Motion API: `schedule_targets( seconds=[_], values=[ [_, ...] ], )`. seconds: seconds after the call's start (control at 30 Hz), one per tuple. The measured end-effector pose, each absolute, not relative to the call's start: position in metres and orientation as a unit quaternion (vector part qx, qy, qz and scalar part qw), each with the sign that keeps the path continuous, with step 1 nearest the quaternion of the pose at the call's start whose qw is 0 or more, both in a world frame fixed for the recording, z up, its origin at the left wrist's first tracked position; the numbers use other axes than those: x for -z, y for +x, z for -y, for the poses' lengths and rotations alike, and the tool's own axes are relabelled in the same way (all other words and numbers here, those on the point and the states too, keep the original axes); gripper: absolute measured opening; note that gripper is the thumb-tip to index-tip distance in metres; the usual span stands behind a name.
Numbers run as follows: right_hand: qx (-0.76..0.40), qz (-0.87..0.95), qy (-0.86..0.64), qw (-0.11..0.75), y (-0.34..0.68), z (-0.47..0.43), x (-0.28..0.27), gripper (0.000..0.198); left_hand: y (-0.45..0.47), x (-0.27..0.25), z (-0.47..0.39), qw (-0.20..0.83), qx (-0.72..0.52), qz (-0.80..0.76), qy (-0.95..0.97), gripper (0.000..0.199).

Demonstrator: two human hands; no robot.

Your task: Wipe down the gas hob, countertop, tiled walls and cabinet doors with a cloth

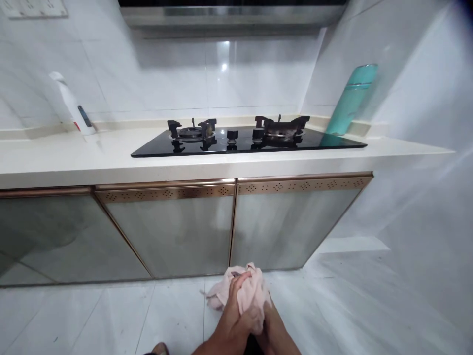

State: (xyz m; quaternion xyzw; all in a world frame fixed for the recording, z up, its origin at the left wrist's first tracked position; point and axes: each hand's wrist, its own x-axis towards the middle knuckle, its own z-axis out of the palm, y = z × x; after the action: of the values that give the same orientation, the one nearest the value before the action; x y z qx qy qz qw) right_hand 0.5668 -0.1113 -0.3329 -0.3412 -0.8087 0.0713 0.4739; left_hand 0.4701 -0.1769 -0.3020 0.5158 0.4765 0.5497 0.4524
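Note:
A crumpled pale pink cloth [254, 293] is bunched between my two hands, low in the head view and in front of the cabinet doors. My left hand [235, 308] grips it from the left, thumb and fingers pressed into the folds. On the other side my right hand [271, 320] is closed around the cloth's lower right part, its fingers partly hidden by the fabric. Some of the cloth hangs out to the left beyond my left hand.
A black gas stove [240, 143] with two burners sits on the cream countertop [111, 158]. A white bottle [72, 103] stands at the left, a teal cylindrical container [351, 101] at the right corner. Above is a range hood [232, 17]; below, cabinet doors [173, 236] and the tiled floor [111, 315].

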Motion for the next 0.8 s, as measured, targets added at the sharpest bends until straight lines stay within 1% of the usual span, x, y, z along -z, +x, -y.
schedule_targets(
  seconds=[0.07, 0.13, 0.17, 0.23, 0.27, 0.3, 0.33, 0.4, 0.47, 0.53, 0.6, 0.67, 0.7, 0.8],
  values=[
    [-0.124, 0.784, -0.354, 0.495, 0.57, 0.102, 0.328, 0.032, 0.458, 0.303, 0.17, 0.468, -0.519, -0.478, 0.532, 0.071],
    [-0.199, 0.751, -0.364, 0.515, 0.575, 0.086, 0.316, 0.043, 0.443, 0.302, 0.164, 0.422, -0.539, -0.493, 0.537, 0.069],
    [-0.246, 0.721, -0.375, 0.528, 0.577, 0.075, 0.306, 0.053, 0.436, 0.3, 0.162, 0.385, -0.558, -0.51, 0.529, 0.066],
    [-0.336, 0.642, -0.4, 0.562, 0.58, 0.047, 0.274, 0.067, 0.421, 0.296, 0.158, 0.331, -0.584, -0.564, 0.481, 0.059],
    [-0.353, 0.611, -0.402, 0.583, 0.578, 0.03, 0.254, 0.07, 0.413, 0.294, 0.156, 0.322, -0.59, -0.596, 0.439, 0.056],
    [-0.333, 0.607, -0.388, 0.609, 0.575, 0.013, 0.235, 0.071, 0.406, 0.292, 0.154, 0.324, -0.595, -0.622, 0.393, 0.054],
    [-0.274, 0.625, -0.356, 0.638, 0.57, -0.005, 0.216, 0.07, 0.4, 0.291, 0.153, 0.331, -0.599, -0.64, 0.349, 0.054],
    [-0.099, 0.667, -0.284, 0.682, 0.554, -0.038, 0.192, 0.062, 0.392, 0.288, 0.151, 0.349, -0.603, -0.656, 0.289, 0.055],
    [0.071, 0.683, -0.251, 0.682, 0.535, -0.064, 0.192, 0.052, 0.39, 0.288, 0.15, 0.362, -0.595, -0.66, 0.282, 0.057],
    [0.173, 0.683, -0.26, 0.661, 0.516, -0.08, 0.219, 0.049, 0.391, 0.291, 0.15, 0.381, -0.577, -0.659, 0.296, 0.056],
    [0.2, 0.679, -0.278, 0.649, 0.502, -0.087, 0.267, 0.052, 0.394, 0.294, 0.15, 0.398, -0.56, -0.654, 0.316, 0.052],
    [0.182, 0.687, -0.295, 0.639, 0.495, -0.084, 0.325, 0.053, 0.396, 0.298, 0.148, 0.41, -0.547, -0.652, 0.328, 0.048],
    [0.165, 0.705, -0.297, 0.623, 0.494, -0.081, 0.355, 0.05, 0.396, 0.3, 0.146, 0.413, -0.544, -0.652, 0.328, 0.047],
    [0.126, 0.78, -0.279, 0.545, 0.498, -0.068, 0.434, 0.04, 0.398, 0.309, 0.139, 0.42, -0.551, -0.651, 0.308, 0.044]
  ],
)
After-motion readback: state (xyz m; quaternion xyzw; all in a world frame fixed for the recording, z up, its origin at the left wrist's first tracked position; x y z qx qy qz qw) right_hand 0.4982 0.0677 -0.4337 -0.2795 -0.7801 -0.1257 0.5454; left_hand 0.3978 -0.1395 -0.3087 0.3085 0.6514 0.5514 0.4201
